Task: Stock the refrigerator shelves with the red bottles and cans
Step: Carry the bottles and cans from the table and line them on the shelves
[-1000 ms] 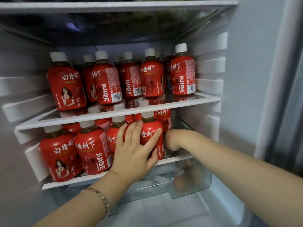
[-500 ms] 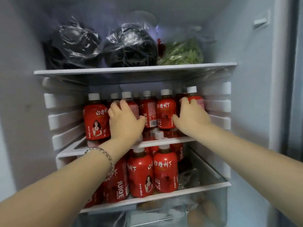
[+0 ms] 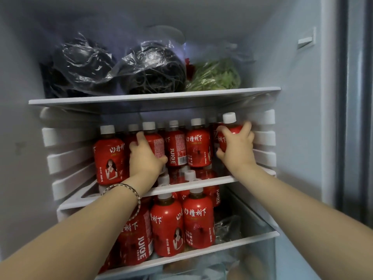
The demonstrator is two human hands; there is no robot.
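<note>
Our left hand point(image 3: 144, 158) curls around a white-capped red juice bottle point(image 3: 157, 142) in the front row of the middle shelf point(image 3: 191, 185). Our right hand point(image 3: 237, 151) wraps the rightmost bottle point(image 3: 234, 129), beside the ribbed white wall point(image 3: 264, 136). The bottles are rounded, with glossy labels; more stand on the lower shelf point(image 3: 252, 241).

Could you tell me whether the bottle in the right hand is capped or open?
Capped: a white cap sits on the neck of the bottle that the right hand grips.
</note>
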